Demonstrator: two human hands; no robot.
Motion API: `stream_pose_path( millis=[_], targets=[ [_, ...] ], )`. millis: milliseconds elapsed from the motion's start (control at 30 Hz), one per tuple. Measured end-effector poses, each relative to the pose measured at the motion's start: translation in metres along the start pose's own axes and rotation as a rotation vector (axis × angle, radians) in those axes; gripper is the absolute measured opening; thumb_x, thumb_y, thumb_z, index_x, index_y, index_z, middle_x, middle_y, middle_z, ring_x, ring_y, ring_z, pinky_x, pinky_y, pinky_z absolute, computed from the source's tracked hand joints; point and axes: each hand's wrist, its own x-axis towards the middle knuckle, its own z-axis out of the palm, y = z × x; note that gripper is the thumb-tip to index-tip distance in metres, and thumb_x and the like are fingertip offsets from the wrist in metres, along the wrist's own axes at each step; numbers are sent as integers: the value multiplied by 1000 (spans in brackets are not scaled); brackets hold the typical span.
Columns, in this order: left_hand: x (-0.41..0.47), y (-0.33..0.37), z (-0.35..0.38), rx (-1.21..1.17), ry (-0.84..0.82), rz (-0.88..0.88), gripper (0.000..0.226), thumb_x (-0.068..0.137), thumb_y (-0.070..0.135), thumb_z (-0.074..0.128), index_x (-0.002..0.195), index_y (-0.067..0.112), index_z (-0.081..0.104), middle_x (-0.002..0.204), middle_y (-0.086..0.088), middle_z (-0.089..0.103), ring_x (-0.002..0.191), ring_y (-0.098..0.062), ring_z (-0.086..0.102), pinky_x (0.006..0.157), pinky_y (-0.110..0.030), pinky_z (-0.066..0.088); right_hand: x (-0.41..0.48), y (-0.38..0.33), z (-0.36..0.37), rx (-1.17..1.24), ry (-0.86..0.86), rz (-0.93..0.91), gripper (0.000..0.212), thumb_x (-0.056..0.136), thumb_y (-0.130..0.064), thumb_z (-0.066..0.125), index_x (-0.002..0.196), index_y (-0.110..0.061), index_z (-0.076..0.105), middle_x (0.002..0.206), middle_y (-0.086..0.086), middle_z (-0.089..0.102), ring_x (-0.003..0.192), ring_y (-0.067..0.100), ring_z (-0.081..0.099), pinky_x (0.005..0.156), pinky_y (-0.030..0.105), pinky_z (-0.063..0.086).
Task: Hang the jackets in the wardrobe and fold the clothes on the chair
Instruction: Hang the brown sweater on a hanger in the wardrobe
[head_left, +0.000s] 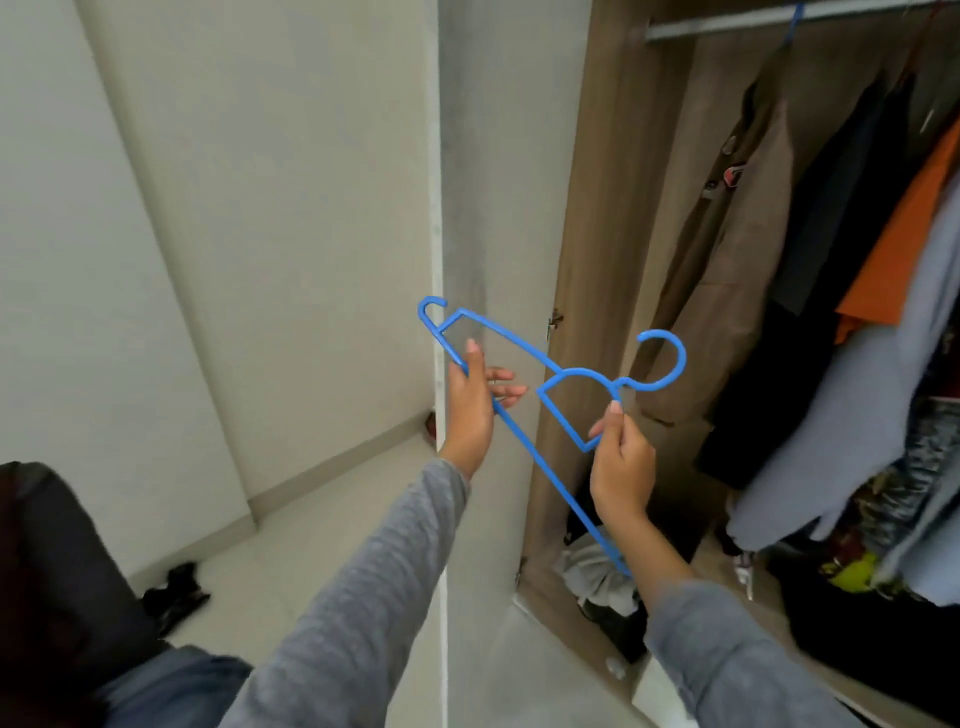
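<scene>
One dark chair (36, 561) stands low left, well apart. The left hand (470, 402) grips the blue hanger (511, 341) at its long bar, beside the door edge (440, 249); the right hand (621, 465) has its fingers (602, 427) pinched on the inner brace. Advise turning the hook rail-ward, clear of that edge; the rail (727, 26) shows room left of the brown jacket (727, 244).

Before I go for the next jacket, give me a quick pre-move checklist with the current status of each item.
1. Grip: left hand and right hand both hold the hanger: ok.
2. Hanger free of clothing: ok.
3. Wardrobe door open: ok.
4. Space on the rail: there is a bare stretch left of the brown coat: ok.
5. Jacket ready on the chair: dark and blurred at lower left: cannot tell.
</scene>
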Motion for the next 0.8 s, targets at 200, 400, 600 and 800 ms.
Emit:
stream_pose_path(
  millis=[200, 400, 600, 800],
  targets=[
    [-55, 48, -113, -32, 222, 84, 40, 101, 44, 24, 105, 9, 42, 72, -7, 55, 51, -15, 61, 58, -28, 53, -100, -43, 35, 11, -129, -43, 44, 100, -34, 36, 63, -18, 51, 52, -6, 47, 54, 13, 47, 58, 31, 33],
    [-91, 97, -231, 233, 703, 284, 26, 101, 27, 38, 113, 4, 41, 107, -9, 42, 85, -19, 49, 77, -23, 40, -184, -89, 84, -15, -343, -124, 48, 89, -48, 26, 64, -16, 52, 58, -5, 55, 62, 22, 52, 57, 31, 33],
    [-138, 138, -370, 1039, 897, 219, 58, 101, 31, 36, 145, -4, 23, 155, -19, 10, 144, -30, 5, 116, -43, 3, -260, -144, 152, -19, -586, -338, 56, 95, -47, 32, 65, -4, 54, 55, 10, 55, 55, 29, 52, 47, 31, 29],
    [-176, 158, -466, 1530, 724, 407, 41, 100, 34, 31, 105, 9, 63, 127, -10, 57, 134, -26, 38, 114, -37, 11, -308, -205, 228, 31, -763, -449, 47, 97, -38, 42, 57, -13, 38, 51, 4, 45, 48, 19, 37, 44, 27, 23]
  ],
)
